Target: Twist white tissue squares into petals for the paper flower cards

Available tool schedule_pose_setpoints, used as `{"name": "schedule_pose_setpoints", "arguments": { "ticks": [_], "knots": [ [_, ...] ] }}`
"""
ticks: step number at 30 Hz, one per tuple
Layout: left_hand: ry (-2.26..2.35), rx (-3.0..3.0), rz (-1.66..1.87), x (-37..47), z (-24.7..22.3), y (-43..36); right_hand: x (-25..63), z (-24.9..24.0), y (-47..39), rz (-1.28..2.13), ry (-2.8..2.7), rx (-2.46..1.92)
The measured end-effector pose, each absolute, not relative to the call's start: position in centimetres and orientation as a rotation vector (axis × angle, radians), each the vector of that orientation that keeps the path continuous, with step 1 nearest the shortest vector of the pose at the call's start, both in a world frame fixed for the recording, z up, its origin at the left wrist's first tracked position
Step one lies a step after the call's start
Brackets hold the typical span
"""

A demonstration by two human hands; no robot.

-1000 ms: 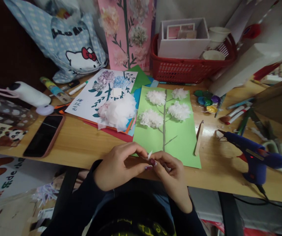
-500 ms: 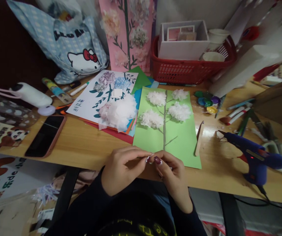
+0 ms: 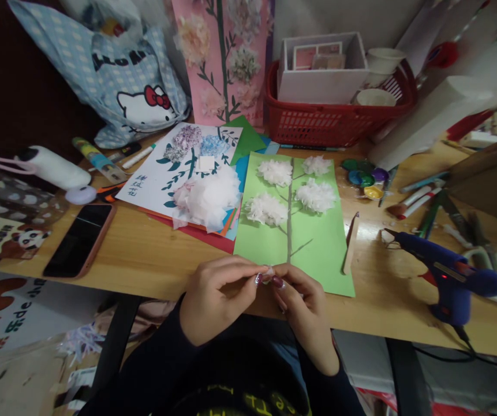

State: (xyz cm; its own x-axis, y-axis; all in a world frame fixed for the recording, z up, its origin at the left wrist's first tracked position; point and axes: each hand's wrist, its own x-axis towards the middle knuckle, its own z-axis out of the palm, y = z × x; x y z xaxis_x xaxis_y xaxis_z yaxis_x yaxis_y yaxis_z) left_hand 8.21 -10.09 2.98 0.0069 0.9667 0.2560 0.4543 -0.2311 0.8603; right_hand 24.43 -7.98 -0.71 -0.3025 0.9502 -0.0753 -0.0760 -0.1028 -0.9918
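Left hand (image 3: 220, 297), right hand (image 3: 306, 306) pinch white tissue scrap (image 3: 269, 271); green card (image 3: 317, 248) just beyond, long axis pointing away, right hand nearer.

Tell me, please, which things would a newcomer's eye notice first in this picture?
Probably the bright green sheet with four white flowers, just beyond the left hand and right hand, which pinch a small white piece. Right of the sheet lies a blue glue gun; behind it stands a red basket.
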Motion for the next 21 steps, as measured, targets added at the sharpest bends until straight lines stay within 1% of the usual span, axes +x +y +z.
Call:
{"name": "schedule_pose_setpoints", "arguments": {
  "ticks": [21],
  "knots": [
    [1.460, 1.719, 1.190, 8.29, 2.88, -10.35, 24.37, -0.30, -7.88, 1.524, -1.340, -1.073]
  ]
}}
